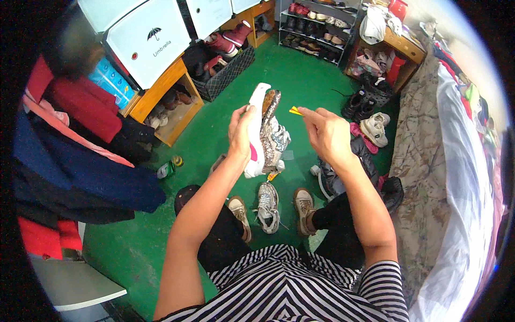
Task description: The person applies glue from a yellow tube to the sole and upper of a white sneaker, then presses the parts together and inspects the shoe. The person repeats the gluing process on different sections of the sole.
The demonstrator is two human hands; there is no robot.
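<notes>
My left hand (240,131) grips a silvery sneaker (274,137), turned on its side, by its white sole (257,115). At the toe the sole stands apart from the upper, with a brownish inner face showing in the gap. To the right of the shoe, and not touching it, my right hand (328,134) pinches a small yellow pointed piece (295,111); its kind I cannot make out. On the floor between my feet rests a second silvery sneaker (267,208), upright. A small yellow tube-like thing (273,175) lies just beyond it.
Storage boxes (147,43) on wooden cabinets stand at the far left, beside a black basket (224,72) of shoes. A shoe rack (316,29) is at the back. Black shoes (358,102) and a bed (416,161) line the right; clothes (86,161) hang left. A green can (167,170) lies on the floor.
</notes>
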